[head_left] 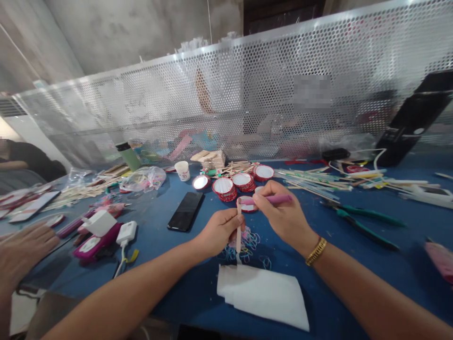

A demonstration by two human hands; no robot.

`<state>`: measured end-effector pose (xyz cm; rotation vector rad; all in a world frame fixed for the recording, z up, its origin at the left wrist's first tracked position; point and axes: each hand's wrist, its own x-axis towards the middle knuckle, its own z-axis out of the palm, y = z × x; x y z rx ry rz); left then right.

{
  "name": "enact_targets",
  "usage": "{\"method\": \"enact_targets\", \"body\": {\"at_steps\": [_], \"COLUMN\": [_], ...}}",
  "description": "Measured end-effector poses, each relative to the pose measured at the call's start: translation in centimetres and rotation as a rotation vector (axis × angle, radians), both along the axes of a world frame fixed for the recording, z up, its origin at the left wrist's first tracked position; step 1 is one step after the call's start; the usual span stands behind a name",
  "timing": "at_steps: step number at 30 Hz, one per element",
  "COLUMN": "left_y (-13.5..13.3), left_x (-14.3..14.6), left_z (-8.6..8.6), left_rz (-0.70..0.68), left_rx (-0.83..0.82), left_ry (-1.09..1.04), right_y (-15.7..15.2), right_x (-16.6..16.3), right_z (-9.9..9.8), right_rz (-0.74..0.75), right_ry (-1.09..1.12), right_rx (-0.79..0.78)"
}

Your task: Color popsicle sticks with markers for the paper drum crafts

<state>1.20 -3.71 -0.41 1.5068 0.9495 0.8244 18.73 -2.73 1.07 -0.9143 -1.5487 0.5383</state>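
My left hand (221, 229) pinches a flat wooden craft stick (238, 238), held upright over the table. In my right hand (281, 210) is a purple pen-shaped tool (278, 199), its tip at the top end of the stick. Whether the tip touches the wood I cannot tell. Behind the hands are stacks of round red-rimmed discs (223, 185) with pale tops. Under the stick lies a loose heap of coloured rubber bands (251, 240). A folded white cloth or tissue (264, 293) rests closest to me.
Left of my hands lies a black phone (186, 211), near a paper cup (182, 171) and white chargers (101, 223). Green-handled pliers (368, 222) lie at right. A perforated metal screen (170, 104) stands behind. Another person's hand (26, 248) rests at far left.
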Motion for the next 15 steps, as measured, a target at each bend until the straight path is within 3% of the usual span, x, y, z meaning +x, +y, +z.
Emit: {"method": "enact_targets", "body": {"at_steps": [15], "left_y": [0.03], "left_x": [-0.14], "left_z": [-0.09], "left_rz": [-0.028], "left_rx": [-0.004], "left_ry": [0.012], "right_y": [-0.01], "right_x": [0.07], "right_z": [0.08], "right_rz": [0.024], "right_ry": [-0.017], "right_rx": [-0.006]}}
